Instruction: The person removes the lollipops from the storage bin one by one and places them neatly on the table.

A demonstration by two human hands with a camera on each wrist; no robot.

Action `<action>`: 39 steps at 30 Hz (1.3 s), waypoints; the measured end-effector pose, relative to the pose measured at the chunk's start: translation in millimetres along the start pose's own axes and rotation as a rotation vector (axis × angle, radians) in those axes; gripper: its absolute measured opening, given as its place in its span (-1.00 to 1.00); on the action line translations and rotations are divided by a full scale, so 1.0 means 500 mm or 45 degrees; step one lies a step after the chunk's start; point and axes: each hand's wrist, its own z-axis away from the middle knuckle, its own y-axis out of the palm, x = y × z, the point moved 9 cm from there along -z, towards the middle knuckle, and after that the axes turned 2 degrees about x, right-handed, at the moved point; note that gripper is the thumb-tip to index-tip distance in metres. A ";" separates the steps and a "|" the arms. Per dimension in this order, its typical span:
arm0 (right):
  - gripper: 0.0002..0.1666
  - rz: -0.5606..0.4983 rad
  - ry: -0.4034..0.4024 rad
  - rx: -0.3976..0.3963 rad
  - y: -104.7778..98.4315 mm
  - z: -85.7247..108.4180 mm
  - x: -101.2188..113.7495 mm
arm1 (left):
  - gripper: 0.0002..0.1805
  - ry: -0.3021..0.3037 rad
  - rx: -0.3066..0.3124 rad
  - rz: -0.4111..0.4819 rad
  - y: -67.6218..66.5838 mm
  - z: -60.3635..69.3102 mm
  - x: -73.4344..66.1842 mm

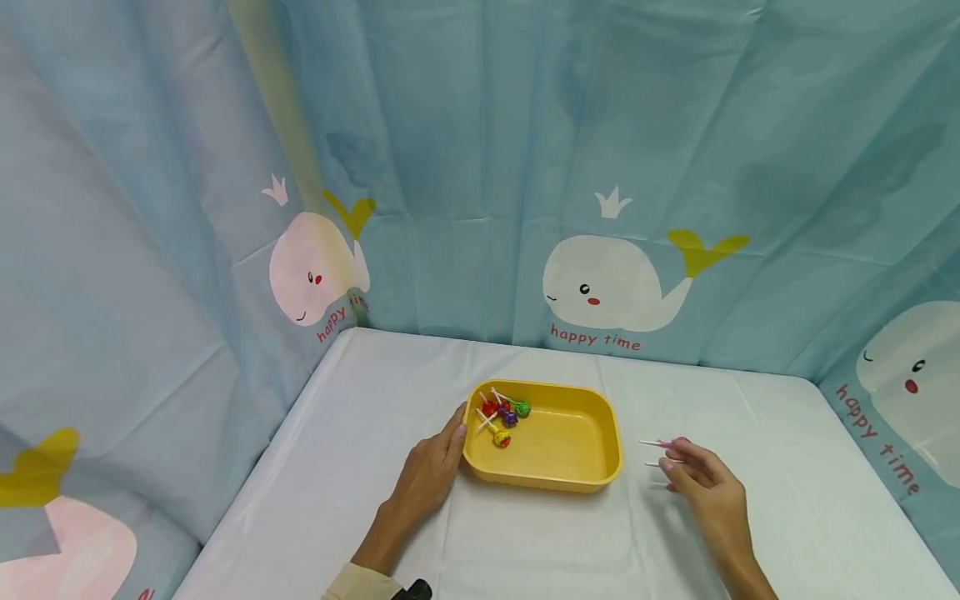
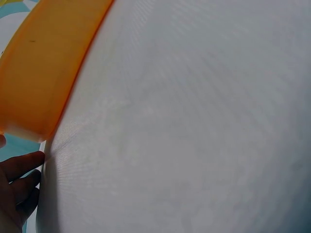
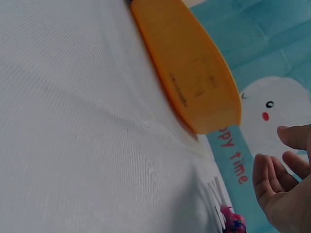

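My left hand point(image 1: 429, 473) rests against the left end of a yellow plastic tray point(image 1: 525, 479), its fingers fairly straight along the outer wall. Only part of that hand point(image 2: 18, 187) shows in the left wrist view. Inside the tray, at its left end, lie several wrapped lollipops: a green one point(image 1: 522, 408), a purple one point(image 1: 510, 419), a yellow one point(image 1: 502, 438) and red ones point(image 1: 490, 407). To the tray's right, my right hand point(image 1: 708, 493) hovers by pink lollipops point(image 3: 234, 223) on the table. Thumb and loosely bent fingers stand apart with nothing between them.
A white cloth covers the table point(image 1: 315, 500). Blue curtains point(image 1: 465, 167) printed with whales hang along the back and both sides. A small black object point(image 1: 418, 590) shows at the bottom edge beside the left sleeve point(image 1: 363, 583).
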 end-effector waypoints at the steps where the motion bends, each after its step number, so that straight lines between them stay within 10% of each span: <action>1: -0.47 -0.008 -0.003 0.004 0.003 -0.001 0.001 | -0.38 -0.005 0.003 0.003 0.000 0.000 0.000; 39: -0.50 0.046 -0.055 0.255 0.190 0.005 0.072 | -0.36 0.031 -0.019 -0.001 -0.007 -0.003 -0.007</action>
